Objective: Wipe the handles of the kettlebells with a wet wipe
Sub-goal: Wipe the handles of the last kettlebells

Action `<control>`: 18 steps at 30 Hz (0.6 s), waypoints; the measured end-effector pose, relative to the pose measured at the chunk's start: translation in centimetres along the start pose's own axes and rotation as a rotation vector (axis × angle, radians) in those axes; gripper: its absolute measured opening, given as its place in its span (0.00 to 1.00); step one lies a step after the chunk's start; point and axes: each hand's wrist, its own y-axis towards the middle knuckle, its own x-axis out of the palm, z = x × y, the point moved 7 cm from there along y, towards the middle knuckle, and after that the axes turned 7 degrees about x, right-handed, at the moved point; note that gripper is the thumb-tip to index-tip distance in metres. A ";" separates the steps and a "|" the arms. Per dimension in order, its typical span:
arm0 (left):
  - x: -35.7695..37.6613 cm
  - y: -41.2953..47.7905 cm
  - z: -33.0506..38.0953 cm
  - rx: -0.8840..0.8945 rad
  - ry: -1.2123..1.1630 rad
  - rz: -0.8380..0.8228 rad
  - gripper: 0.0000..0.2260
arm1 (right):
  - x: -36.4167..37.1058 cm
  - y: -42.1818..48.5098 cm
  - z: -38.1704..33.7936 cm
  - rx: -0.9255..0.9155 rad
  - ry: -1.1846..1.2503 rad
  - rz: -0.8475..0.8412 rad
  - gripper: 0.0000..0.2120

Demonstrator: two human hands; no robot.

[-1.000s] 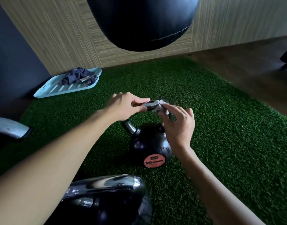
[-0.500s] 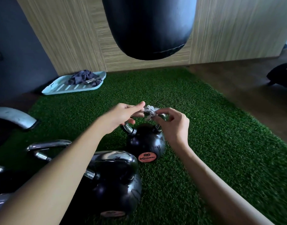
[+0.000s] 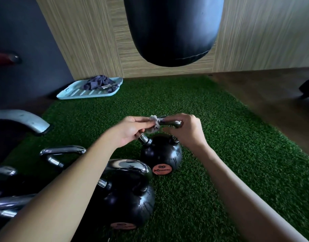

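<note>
Chrome handle [image 3: 169, 122] of the small kettlebell [image 3: 161, 154] at frame centre is mid-wipe: left hand [image 3: 132, 130] pinches the crumpled wet wipe [image 3: 153, 125] against it, right hand [image 3: 185, 131] curls round its 3 o'clock end. Larger kettlebells [image 3: 125, 198] at 7 o'clock probably remain to do.

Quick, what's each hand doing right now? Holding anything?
Left hand: closed, pinching the wipe around the handle.
Right hand: closed, gripping the handle's other end.
</note>
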 end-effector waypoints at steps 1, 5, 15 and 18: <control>-0.6 -0.1 0.0 0.033 0.075 0.042 0.09 | -0.2 0.8 0.8 0.001 -0.108 0.012 0.20; -2.7 0.0 0.7 0.208 0.372 0.275 0.13 | 1.0 4.0 2.9 -0.015 -0.531 -0.063 0.25; 0.9 3.6 4.6 0.661 0.768 0.260 0.17 | 2.2 8.7 5.8 0.057 -0.452 -0.167 0.22; 2.5 5.9 5.6 0.732 0.921 0.223 0.16 | 2.2 9.8 6.4 0.078 -0.437 -0.192 0.22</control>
